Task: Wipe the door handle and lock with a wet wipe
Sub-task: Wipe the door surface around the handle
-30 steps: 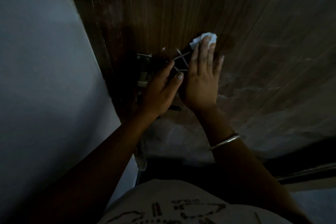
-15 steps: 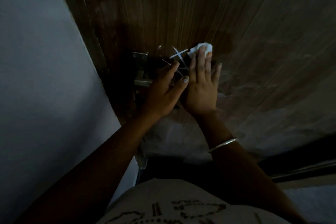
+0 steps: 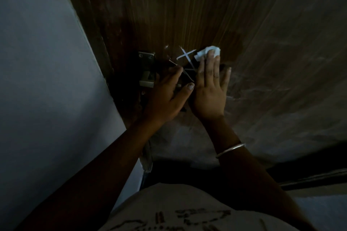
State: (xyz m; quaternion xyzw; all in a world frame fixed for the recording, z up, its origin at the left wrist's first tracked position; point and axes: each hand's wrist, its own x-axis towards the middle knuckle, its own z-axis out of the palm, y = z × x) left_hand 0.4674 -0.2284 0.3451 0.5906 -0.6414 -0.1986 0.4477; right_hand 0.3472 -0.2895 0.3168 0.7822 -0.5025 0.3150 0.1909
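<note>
Both arms reach up from the pale shirt toward the lock at the door's edge. The left hand lies just right of the lock, over the dark handle; whether it grips is lost in the gloom. Further right, the right hand is flat, its straight fingers pressing the wipe against the door. I'd judge the wiping midway, with the lock itself not yet reached.

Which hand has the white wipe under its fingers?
The right hand, with the bangle on its wrist: its straight fingers press the wet wipe against the door. The left hand, near the lock, has none.
</note>
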